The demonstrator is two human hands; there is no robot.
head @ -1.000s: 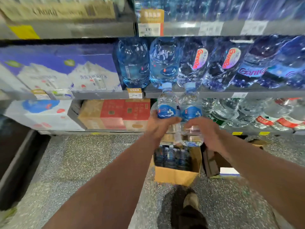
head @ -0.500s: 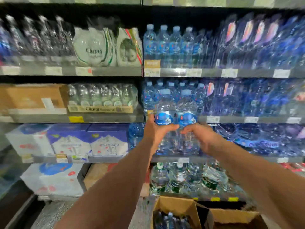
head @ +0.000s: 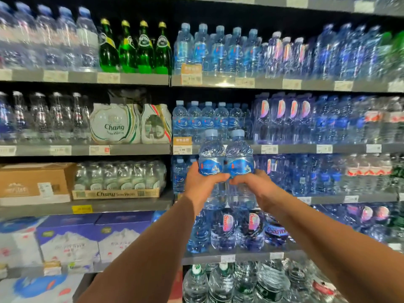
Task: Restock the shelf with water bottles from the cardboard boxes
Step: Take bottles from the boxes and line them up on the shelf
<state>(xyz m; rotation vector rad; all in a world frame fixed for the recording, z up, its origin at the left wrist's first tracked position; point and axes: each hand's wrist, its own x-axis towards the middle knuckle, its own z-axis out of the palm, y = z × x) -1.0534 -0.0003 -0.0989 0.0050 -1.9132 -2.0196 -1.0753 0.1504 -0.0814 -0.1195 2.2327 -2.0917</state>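
Two clear water bottles with pale blue caps and blue labels stand upright side by side in front of the shelving. My left hand (head: 202, 182) grips the left bottle (head: 211, 153) around its middle. My right hand (head: 254, 185) grips the right bottle (head: 238, 154) the same way, thumbs nearly meeting. Both bottles are raised before the grey shelf edge (head: 290, 149), under a row of matching blue-capped bottles (head: 202, 121). The cardboard boxes on the floor are out of view.
Shelves full of bottled water fill the view. Green glass bottles (head: 135, 49) stand upper left, wrapped Chang packs (head: 122, 123) mid left, a cardboard carton (head: 32, 182) and a shrink-wrapped tray (head: 118, 180) below them. Large bottles (head: 236, 228) sit under my hands.
Both hands have lifted the two bottles from above the floor box up to the middle shelves. My view has tilted upward, so the boxes have dropped out of sight.
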